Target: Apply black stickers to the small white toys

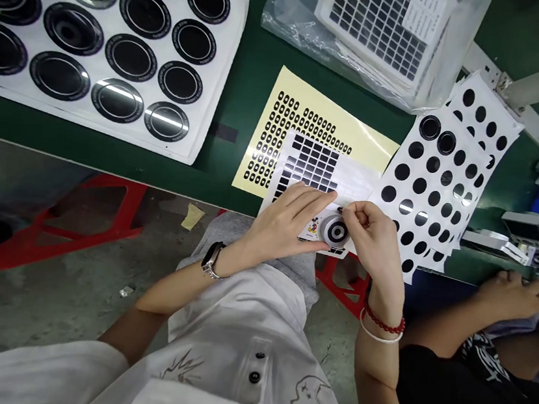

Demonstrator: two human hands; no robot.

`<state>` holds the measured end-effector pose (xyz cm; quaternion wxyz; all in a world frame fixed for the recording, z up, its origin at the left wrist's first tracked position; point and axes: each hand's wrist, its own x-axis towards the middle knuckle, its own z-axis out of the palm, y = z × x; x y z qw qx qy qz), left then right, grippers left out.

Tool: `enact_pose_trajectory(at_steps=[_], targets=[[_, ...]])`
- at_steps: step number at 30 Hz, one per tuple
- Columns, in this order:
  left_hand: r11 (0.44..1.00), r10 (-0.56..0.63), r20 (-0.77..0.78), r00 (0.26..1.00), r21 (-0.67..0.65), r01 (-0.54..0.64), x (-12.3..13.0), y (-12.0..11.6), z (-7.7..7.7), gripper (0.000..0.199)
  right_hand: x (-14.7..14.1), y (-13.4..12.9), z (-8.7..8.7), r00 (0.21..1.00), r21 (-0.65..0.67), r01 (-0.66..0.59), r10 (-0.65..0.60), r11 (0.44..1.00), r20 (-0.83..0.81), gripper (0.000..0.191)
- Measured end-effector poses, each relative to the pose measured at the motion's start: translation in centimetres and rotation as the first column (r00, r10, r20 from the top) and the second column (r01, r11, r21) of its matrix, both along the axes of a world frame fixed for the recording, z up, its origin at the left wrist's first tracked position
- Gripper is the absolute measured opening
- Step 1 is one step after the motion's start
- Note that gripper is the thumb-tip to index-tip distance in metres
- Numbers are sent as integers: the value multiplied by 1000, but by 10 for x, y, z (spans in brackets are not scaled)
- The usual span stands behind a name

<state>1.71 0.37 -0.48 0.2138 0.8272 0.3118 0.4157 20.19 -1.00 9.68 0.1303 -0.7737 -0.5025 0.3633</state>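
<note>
Camera (317, 235) lies mid-frame, long axis roughly left-right. Left hand (283, 222) clasps its left end; right hand (374, 236), fingers pinched narrow, at its upper edge, held item unclear.

smooth plastic camera (336, 230), glossy yellow paper sheet (362, 132), crinkled clear plastic bag (291, 24)

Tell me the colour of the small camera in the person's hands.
The small camera is white, with a dark ringed lens; the head view shows it best.
</note>
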Motion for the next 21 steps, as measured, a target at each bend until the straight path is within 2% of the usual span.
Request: enact_pose_trajectory(at_steps=[6, 12, 16, 21], targets=[[1000, -6, -2, 1000, -13, 6, 0, 0, 1, 89, 0, 8, 7, 998, -41, -41, 43, 998, 41, 23], [999, -13, 9, 1000, -30, 13, 0, -1, 1, 92, 5, 20, 13, 995, -128, -96, 92, 987, -35, 22], [1000, -11, 15, 1000, -15, 11, -1, -1, 2, 91, 5, 27, 16, 989, -129, -142, 146, 982, 22, 29], [999, -24, 18, 1000, -37, 25, -1, 0, 1, 92, 5, 31, 17, 975, -129, -210, 218, 969, 49, 21]])
